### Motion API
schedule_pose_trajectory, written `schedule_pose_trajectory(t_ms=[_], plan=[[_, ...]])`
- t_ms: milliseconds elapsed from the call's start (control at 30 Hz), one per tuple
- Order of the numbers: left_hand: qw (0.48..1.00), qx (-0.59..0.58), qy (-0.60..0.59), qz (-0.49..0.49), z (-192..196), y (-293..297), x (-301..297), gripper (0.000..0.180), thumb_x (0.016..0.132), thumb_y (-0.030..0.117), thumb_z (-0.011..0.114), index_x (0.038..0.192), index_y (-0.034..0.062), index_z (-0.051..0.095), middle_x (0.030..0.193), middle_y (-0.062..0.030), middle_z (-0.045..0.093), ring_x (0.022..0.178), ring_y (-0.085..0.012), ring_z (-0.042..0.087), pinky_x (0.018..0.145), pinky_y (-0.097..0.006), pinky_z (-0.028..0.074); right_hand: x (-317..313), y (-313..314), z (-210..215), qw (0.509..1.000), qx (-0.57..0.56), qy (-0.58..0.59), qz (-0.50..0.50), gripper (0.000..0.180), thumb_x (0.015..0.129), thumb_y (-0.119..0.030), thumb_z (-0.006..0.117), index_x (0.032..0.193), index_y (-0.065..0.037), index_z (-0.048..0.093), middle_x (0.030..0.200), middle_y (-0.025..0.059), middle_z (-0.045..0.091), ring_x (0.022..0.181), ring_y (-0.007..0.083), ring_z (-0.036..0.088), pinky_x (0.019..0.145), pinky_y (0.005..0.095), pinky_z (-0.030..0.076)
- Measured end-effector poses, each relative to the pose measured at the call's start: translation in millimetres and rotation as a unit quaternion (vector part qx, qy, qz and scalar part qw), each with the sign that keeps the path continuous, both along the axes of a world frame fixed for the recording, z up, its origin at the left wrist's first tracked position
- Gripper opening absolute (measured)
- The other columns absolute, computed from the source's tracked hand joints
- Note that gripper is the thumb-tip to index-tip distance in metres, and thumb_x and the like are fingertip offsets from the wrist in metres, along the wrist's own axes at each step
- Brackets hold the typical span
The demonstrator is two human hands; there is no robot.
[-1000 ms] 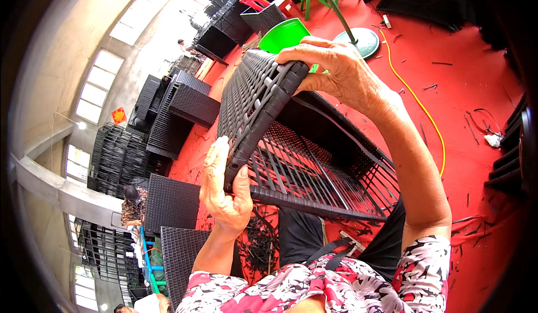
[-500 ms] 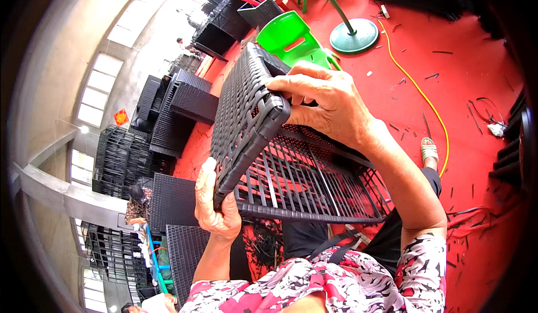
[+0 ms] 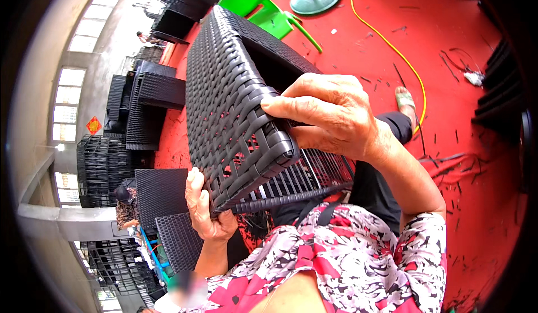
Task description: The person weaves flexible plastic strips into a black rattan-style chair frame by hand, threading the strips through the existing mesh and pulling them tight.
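A black woven box [image 3: 224,100] of flat, glossy, plastic-looking strips is resting between two bare hands, tilting over the person's lap. Its closest panel is showing a dense over-and-under weave, loosening into small gaps near the closest corner, where red is glinting through. Strips are wrapping tightly around the rim, rounding the corner smoothly, while the side beneath is running in open, parallel slats.

The left hand [image 3: 210,215] is clamping the box's lower left corner, fingers curling along the outer face and thumb pressing near the bottom edge; the panel is rising up and away from this hand. The right hand [image 3: 336,117] is pinching the box's rim just above the closest corner, forefinger lying on the weave; the panel is spreading out to the left of this hand.

Beyond the box, a smooth green plastic chair [image 3: 269,19] is standing on a wrinkled red floor covering [image 3: 448,44]. A yellow cable [image 3: 386,39] is curving to the right of the box.
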State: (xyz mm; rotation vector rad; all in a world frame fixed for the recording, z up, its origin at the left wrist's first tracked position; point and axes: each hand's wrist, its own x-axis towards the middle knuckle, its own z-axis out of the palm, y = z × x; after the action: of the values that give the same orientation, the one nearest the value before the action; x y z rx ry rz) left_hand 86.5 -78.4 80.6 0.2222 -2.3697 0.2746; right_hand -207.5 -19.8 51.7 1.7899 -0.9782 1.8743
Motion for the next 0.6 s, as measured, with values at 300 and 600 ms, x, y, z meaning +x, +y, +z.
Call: schedule_pose_trajectory(t_ms=[300, 600], plan=[[0.998, -0.012, -0.051, -0.018, -14, 31, -7, 0.043, 0.096, 0.027, 0.052, 0.128, 0.0004, 0.040, 0.125, -0.0301, 0.049, 0.114, -0.0516, 0.050, 0.097, -0.064, 0.039, 0, 53, -31, 0.997, 0.044, -0.065, -0.007, 0.046, 0.062, -0.018, 0.077, 0.104, -0.007, 0.062, 0.083, 0.0039, 0.057, 0.062, 0.0198, 0.058, 0.054, 0.0318, 0.049], [0.997, -0.019, -0.071, -0.013, -22, 32, 8, 0.042, 0.095, 0.024, 0.049, 0.129, -0.0002, 0.040, 0.130, -0.0302, 0.046, 0.117, -0.0511, 0.049, 0.099, -0.063, 0.038, 39, 93, -51, 0.915, 0.200, -0.267, 0.228, 0.018, 0.079, -0.001, 0.071, 0.091, 0.004, 0.059, 0.085, 0.0106, 0.062, 0.069, 0.0147, 0.061, 0.057, 0.0241, 0.048]])
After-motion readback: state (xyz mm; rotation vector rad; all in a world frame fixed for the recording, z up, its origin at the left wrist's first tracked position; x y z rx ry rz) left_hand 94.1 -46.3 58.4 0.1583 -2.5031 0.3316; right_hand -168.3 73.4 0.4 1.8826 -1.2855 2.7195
